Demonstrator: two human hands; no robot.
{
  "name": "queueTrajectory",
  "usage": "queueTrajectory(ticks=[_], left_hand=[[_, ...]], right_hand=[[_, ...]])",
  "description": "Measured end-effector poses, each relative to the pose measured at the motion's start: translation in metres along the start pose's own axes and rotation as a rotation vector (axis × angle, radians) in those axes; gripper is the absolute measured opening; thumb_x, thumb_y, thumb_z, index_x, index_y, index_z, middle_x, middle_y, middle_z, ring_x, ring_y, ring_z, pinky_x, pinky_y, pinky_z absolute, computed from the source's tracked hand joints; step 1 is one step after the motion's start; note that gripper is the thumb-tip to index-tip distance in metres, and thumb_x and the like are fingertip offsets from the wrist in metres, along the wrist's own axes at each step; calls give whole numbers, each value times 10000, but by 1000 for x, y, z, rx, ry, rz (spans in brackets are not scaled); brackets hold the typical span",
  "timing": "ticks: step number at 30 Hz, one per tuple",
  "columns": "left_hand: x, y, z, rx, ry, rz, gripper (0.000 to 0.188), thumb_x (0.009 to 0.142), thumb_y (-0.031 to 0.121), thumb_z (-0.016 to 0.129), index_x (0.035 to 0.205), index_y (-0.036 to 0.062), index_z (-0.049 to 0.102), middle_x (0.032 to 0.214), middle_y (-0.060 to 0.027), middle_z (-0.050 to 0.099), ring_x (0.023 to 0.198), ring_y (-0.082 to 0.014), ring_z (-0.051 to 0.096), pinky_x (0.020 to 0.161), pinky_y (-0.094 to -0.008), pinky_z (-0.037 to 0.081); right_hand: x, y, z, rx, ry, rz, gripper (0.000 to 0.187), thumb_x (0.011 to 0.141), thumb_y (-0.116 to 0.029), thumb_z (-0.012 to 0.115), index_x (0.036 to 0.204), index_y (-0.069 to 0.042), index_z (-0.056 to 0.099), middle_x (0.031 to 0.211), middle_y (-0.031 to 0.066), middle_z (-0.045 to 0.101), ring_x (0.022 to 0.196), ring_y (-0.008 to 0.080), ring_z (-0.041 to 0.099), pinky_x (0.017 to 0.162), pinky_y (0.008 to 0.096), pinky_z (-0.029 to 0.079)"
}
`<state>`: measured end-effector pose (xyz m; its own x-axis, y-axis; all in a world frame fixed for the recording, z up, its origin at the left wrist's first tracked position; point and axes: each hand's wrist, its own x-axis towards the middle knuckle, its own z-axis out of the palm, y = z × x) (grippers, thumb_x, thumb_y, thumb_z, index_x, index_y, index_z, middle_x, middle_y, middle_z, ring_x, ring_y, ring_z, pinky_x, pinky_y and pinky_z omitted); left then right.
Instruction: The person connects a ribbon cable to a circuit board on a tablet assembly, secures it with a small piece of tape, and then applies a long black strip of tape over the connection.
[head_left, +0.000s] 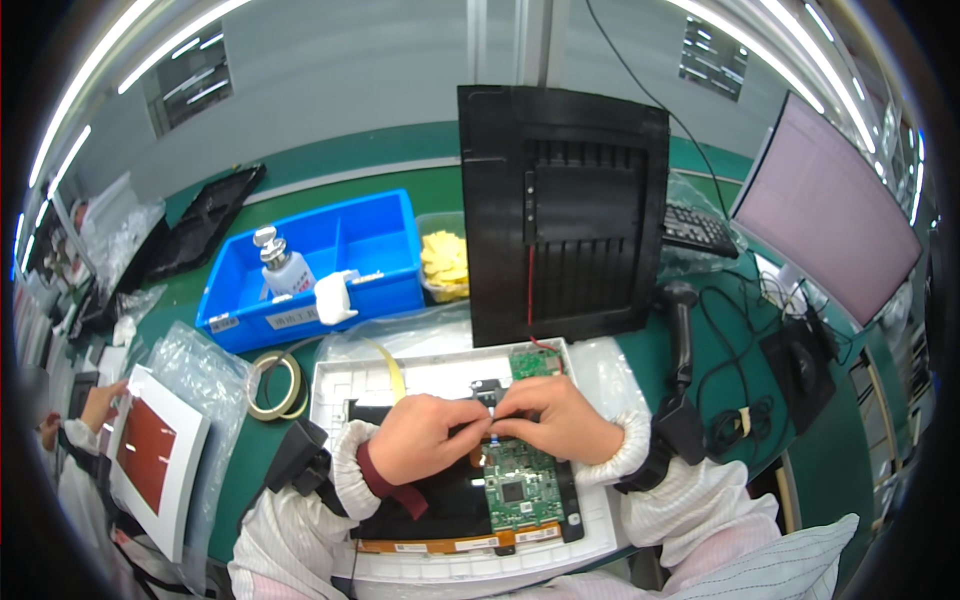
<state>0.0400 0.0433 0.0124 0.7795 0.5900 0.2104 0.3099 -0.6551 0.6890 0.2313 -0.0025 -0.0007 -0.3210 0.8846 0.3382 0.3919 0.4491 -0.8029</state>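
Your grip is narrow where left hand (420, 440) meets right hand (560, 425), its contents unclear, the green circuit board (540, 482) lying just toward you, nearer the right.

An upright black plastic panel (572, 215) is blocking the green tabletop (235, 485) toward its far edge, a blue divided plastic bin (397, 297) toward its far left corner; looped black cables (722, 428) are cluttering its right edge. Bare room is showing near its near left corner.

The circuit board (525, 478) lies before the panel (585, 205). Left of the panel, a bottle (288, 274) is in a bin (388, 298).
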Motion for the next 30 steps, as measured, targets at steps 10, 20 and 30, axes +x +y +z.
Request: queueTrajectory(ticks=[10,20,30], left_hand=[[2,3,-1,-263,-35,-46,129,804,110,551,773,-7,598,622,-125,555,536,-202,521,533,-278,425],[2,-23,-44,192,736,-90,117,849,98,533,824,5,599,639,-134,565,572,-250,560,507,-289,393],[-19,19,-30,37,315,-32,146,773,91,606,900,20,602,896,-125,614,840,-242,585,734,-306,449]], right_hand=[[-2,-3,8,-52,81,-168,78,692,1,653,690,4,576,632,98,535,589,246,521,533,319,401],[-3,-15,6,191,108,-138,76,745,37,625,817,16,639,719,70,595,658,153,567,601,251,452],[-8,-24,1,708,3,348,149,823,-12,576,966,25,593,822,54,598,708,96,558,677,222,472]])
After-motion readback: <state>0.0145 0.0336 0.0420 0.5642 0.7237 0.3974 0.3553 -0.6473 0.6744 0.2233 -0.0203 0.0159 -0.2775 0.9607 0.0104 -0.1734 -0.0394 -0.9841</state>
